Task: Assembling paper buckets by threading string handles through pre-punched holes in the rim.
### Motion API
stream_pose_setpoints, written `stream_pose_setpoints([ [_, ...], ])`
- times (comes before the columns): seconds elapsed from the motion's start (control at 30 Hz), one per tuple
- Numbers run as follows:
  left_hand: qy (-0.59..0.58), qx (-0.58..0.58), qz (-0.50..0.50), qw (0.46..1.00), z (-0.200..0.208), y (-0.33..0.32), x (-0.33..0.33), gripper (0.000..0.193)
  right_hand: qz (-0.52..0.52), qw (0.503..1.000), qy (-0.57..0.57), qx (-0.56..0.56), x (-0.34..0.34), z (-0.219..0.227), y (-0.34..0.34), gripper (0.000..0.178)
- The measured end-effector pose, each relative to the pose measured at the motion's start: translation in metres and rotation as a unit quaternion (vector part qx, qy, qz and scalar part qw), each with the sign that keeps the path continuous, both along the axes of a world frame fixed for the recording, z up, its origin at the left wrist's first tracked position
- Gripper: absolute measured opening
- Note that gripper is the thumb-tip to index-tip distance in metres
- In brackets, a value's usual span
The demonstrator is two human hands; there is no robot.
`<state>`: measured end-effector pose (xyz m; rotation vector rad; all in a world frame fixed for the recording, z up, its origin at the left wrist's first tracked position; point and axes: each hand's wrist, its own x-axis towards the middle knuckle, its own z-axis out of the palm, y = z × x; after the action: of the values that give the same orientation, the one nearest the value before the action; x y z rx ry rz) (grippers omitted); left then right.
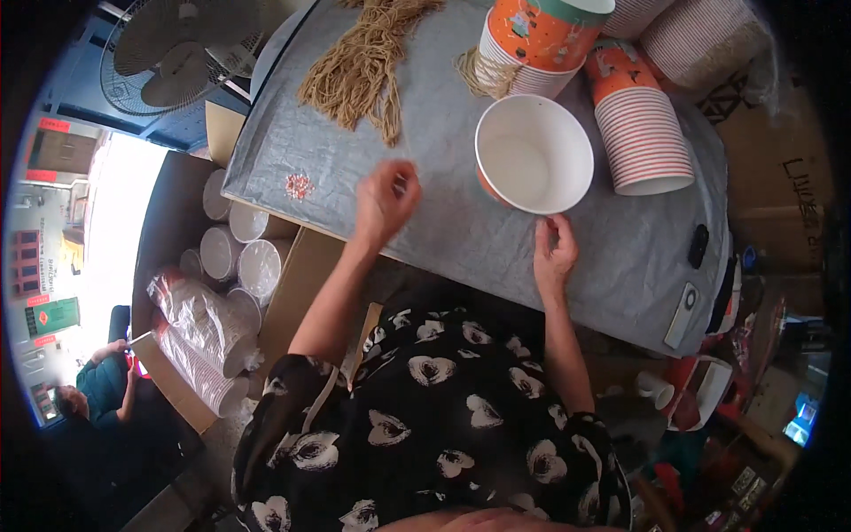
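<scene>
A large white paper bucket (534,151) with an orange outside stands on the grey-covered table, its mouth tilted toward me. At its near rim, the thumb and fingertips of my right hand (556,253) are closed on the edge. My left hand (387,202) hovers over the table's near side, apart from the bucket, with its fingers curled into a pinch. Whatever those fingertips may hold is too small to make out. Beyond my left hand lies a bundle of tan strings (359,75). A small heap of red and white bits (300,186) is to its left.
Nested orange paper buckets (542,40) stand behind, and another stack (643,133) lies to the right. A black object (698,246) is near the table's right edge. An open carton (297,297) with bagged buckets stands left, below a fan (177,53). Another person (102,386) sits far left.
</scene>
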<state>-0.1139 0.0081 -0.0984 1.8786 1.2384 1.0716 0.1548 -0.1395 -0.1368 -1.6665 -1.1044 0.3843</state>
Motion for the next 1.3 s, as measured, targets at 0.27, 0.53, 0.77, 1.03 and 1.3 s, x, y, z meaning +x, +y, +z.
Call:
stream_pose_setpoints([
  [0.27, -0.240, -0.428, -0.153, 0.858, 0.006, -0.108, 0.052, 0.018, 0.150, 0.905, 0.342, -0.204, -0.049, 0.052, -0.013, 0.028],
  [0.53, -0.169, -0.405, -0.206, 0.874, 0.006, -0.112, 0.059, 0.023, 0.093, 0.945, 0.287, -0.128, -0.050, 0.039, -0.030, 0.017],
  [0.77, -0.260, -0.489, -0.124, 0.823, 0.002, -0.103, 0.067, 0.027, 0.170, 0.943, 0.232, -0.166, -0.044, 0.065, -0.049, 0.012],
  [1.03, -0.443, -0.366, 0.001, 0.818, -0.002, -0.056, 0.046, 0.026, 0.038, 0.931, 0.325, -0.160, 0.036, 0.063, -0.096, 0.011],
  [1.3, -0.405, -0.309, 0.029, 0.860, 0.007, -0.038, 0.041, 0.029, -0.047, 0.954, 0.283, -0.087, 0.106, 0.057, -0.139, 0.011],
])
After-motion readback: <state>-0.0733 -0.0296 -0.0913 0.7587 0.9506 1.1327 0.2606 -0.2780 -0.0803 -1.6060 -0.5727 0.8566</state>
